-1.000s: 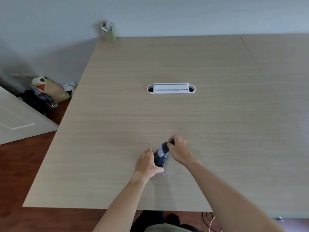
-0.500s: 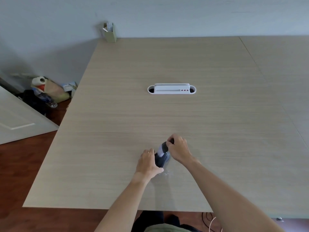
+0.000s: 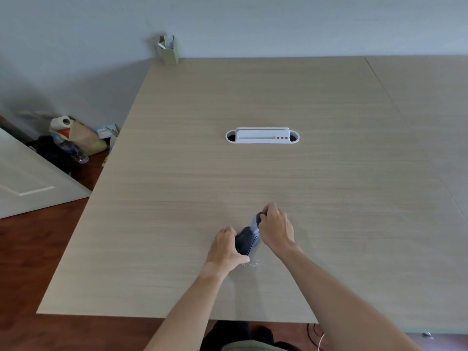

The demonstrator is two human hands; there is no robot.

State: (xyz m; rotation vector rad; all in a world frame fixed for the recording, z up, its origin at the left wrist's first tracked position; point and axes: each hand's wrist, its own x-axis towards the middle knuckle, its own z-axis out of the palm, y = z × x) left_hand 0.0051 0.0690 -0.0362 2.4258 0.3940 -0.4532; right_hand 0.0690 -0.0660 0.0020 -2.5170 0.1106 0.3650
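A small dark object (image 3: 247,240) with a lighter grey upper part stands tilted on the light wooden table (image 3: 253,173), near its front edge. My left hand (image 3: 226,248) grips its lower dark body from the left. My right hand (image 3: 276,228) pinches its upper end from the right, fingers curled over the top. Both hands hide much of the object, so I cannot tell what it is. A few small clear bits (image 3: 253,264) lie on the table just below it.
A white cable-port insert (image 3: 262,136) with red dots sits in the table's middle. A green box holder (image 3: 169,52) stands at the far left corner by the wall. Bags and a bottle (image 3: 72,143) lie on the floor at left, beside a white door panel (image 3: 27,183).
Both hands keep their hold on the dark object in the same spot. My right hand has shifted slightly on its upper end.
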